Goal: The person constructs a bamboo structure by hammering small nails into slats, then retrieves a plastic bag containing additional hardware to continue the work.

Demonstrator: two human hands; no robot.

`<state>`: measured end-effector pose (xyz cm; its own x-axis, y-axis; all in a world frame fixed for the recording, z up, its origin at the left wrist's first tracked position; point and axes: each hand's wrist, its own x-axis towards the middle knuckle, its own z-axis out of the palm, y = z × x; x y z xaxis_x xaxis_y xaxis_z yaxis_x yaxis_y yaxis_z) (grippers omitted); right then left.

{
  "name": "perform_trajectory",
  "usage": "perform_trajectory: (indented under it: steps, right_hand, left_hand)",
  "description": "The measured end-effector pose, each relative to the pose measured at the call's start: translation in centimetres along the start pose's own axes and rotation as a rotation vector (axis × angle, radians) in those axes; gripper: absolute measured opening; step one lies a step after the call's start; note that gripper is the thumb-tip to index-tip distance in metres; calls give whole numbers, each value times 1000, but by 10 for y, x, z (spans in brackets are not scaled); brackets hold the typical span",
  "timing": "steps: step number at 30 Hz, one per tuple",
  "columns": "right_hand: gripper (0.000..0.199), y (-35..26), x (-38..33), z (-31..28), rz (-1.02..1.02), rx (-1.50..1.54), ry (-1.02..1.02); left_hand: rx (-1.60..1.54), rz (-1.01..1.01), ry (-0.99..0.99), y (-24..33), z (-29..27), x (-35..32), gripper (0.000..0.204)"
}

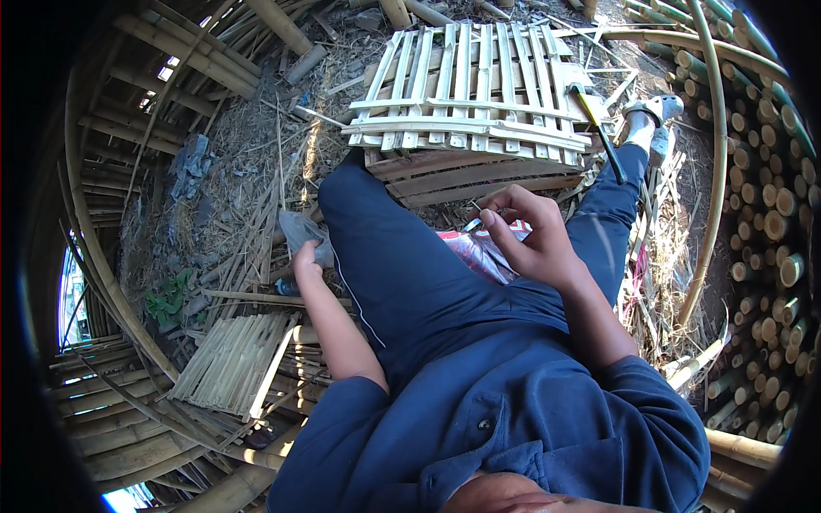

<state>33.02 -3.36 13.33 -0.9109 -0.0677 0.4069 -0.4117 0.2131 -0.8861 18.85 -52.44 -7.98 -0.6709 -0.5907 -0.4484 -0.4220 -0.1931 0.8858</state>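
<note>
My left hand [308,256] is beside my left knee, closed at the edge of a clear plastic bag [299,227]; some of its fingers are hidden by the bag. Above my lap, my right hand [534,237] is raised with thumb and forefinger pinched together. A thin, dark piece that looks like a nail [476,205] sticks out from that pinch. Beyond my knees lies a panel of pale bamboo slats [466,81], with strips crossing its near side. A hammer [601,137] with a black and yellow handle rests over the panel's right edge.
A printed red and white sack [483,256] lies between my legs. Stacked bamboo poles [774,227] fill the right side, behind a bent pole [718,171]. At the lower left is a bundle of slats [231,363]. Straw and scraps [244,184] litter the ground.
</note>
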Motion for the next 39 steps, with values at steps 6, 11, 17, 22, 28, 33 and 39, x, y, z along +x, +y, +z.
perform_trajectory:
  steps: [6,11,17,22,28,33,39]
  right_hand:
    - [23,12,-3,-2,274,93,83]
    - [25,14,-4,-4,439,145,91]
    - [23,20,-8,-9,415,231,81]
    - [25,30,-3,-32,492,159,52]
    - [29,120,27,-124,429,-1056,573]
    - [32,163,29,-181,969,-1040,228]
    - [35,199,17,-202,857,-833,327]
  left_hand:
    - [142,665,-194,81,91,-122,56]
    - [412,1312,-960,146,144,-284,36]
    - [367,1587,-1262,127,200,-318,29]
    - [356,1557,-1288,129,227,-315,16]
    - [366,1339,-1012,172,262,-281,10]
    - [170,884,-654,176,280,-169,20]
    - [163,735,-356,123,274,-55,21]
